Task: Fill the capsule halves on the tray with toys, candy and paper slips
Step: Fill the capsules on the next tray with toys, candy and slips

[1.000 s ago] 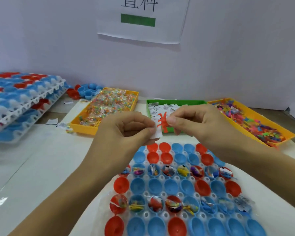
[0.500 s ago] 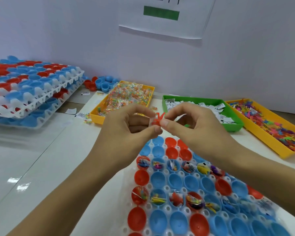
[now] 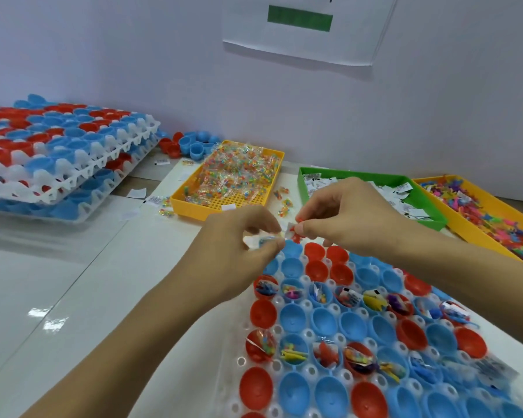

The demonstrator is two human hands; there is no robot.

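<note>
Pinching a small red toy [image 3: 296, 233] with a paper slip [image 3: 290, 228], right hand [image 3: 347, 215] hovers over far-left capsule halves [image 3: 293, 248] on white tray [image 3: 224, 357]; left hand [image 3: 236, 251] pinches a clear candy packet [image 3: 266, 241] beside it.

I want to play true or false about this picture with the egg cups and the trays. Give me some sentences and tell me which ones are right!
1. The paper slips lie in a green tray. True.
2. The right hand pinches a small red toy. True.
3. Every capsule half on the white tray is filled. False: two rows hold things, the others are empty.
4. The candy tray is blue. False: it is yellow.
5. The left hand rests flat on the table. False: it is raised, fingertips pinched beside the right hand.
</note>
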